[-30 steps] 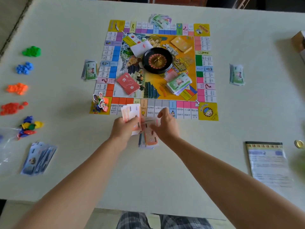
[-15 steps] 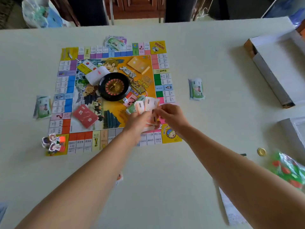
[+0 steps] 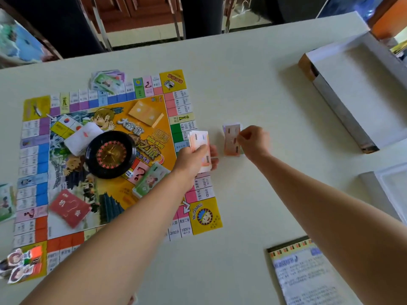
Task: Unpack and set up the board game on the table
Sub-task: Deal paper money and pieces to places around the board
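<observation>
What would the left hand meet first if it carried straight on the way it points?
Probably the pile of notes on the table just right of the board; the left hand, gripping its own stack, may pass above it: height is unclear.

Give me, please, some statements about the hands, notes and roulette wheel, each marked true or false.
1. The left hand holds a stack of orange notes. True.
2. The right hand pinches a note lying on the board. False: the note tops a pile on the table, right of the board.
3. The roulette wheel sits inside the open box. False: it stands on the board, apart from the box.
4. A printed sheet lies on the table, off the board. True.
</observation>
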Motion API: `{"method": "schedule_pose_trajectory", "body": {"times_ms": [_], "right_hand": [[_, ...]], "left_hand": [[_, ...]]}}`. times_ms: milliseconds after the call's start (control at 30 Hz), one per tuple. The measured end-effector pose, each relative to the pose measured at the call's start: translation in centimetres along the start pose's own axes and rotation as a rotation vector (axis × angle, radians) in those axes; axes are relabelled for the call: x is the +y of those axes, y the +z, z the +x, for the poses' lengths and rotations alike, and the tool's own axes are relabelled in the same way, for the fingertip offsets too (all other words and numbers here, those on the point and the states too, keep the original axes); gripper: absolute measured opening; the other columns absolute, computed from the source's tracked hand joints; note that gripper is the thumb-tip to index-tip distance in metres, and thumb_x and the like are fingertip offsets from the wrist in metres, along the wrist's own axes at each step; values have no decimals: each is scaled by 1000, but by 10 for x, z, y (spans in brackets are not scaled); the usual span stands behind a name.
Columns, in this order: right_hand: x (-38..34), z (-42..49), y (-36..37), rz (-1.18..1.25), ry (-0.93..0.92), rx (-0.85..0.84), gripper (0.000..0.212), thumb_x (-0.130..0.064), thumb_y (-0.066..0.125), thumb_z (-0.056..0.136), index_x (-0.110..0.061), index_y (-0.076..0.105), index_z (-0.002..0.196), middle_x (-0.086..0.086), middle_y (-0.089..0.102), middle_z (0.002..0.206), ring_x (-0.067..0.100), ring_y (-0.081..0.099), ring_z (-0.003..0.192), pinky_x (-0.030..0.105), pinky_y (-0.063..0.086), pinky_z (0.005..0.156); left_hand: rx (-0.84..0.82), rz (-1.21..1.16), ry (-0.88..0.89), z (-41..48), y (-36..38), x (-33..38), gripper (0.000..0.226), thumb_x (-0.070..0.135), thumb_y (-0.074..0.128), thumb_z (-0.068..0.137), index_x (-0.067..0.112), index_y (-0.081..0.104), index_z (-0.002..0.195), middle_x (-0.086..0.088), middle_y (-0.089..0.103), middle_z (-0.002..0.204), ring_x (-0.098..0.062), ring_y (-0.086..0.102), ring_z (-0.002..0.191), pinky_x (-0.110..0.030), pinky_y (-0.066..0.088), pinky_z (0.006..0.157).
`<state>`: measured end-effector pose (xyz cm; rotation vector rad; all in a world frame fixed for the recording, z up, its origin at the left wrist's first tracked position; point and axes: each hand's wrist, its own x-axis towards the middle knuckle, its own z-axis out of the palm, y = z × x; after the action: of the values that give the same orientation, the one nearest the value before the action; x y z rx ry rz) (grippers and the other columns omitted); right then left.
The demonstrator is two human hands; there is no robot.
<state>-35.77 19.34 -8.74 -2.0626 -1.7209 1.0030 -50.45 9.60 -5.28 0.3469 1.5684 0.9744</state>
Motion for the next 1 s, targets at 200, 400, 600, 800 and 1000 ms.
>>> {"method": "schedule_pose_trajectory", "body": {"times_ms": [200, 400, 600, 800, 1000], "right_hand": [[4, 4, 10, -29, -54, 56, 30, -21, 61, 87, -12, 53, 114, 9, 61, 109, 24, 58, 97, 29, 42, 74], [-46, -27, 17, 370, -203, -302, 15, -28, 63, 90, -13, 65, 88, -6, 58, 69, 8, 52, 60, 18, 41, 55], [-87, -46, 48, 447, -144, -511, 14, -14, 63, 90, 0, 66, 89, 2, 58, 70, 8, 48, 59, 15, 38, 50], [-141, -56, 83, 560, -121, -536, 15, -1, 62, 86, -7, 61, 99, 5, 58, 71, 10, 47, 51, 20, 37, 47], [-205, -52, 122, 550, -131, -529, 10, 5, 60, 84, -4, 63, 88, 7, 57, 66, 10, 47, 49, 21, 38, 46]], "left_hand": [[-22, 5, 21, 13, -7, 2, 17, 9, 52, 97, 5, 67, 89, -6, 72, 75, -21, 69, 65, -33, 57, 61], [52, -1, 55, 14, -26, 9, 15, 17, 59, 94, 7, 67, 102, -11, 74, 84, -25, 72, 73, -41, 60, 72], [104, -43, 13, 4, -68, 21, 35, 28, 72, 86, 3, 64, 108, -15, 74, 84, -26, 72, 64, -32, 58, 57], [152, -1, 32, 0, -134, 37, 9, 12, 61, 92, 4, 62, 96, -16, 70, 81, -20, 67, 52, -27, 53, 45], [247, 18, 74, 16, -204, 70, 21, 24, 71, 85, 6, 65, 95, -11, 69, 75, -17, 62, 48, -23, 44, 40]]}}
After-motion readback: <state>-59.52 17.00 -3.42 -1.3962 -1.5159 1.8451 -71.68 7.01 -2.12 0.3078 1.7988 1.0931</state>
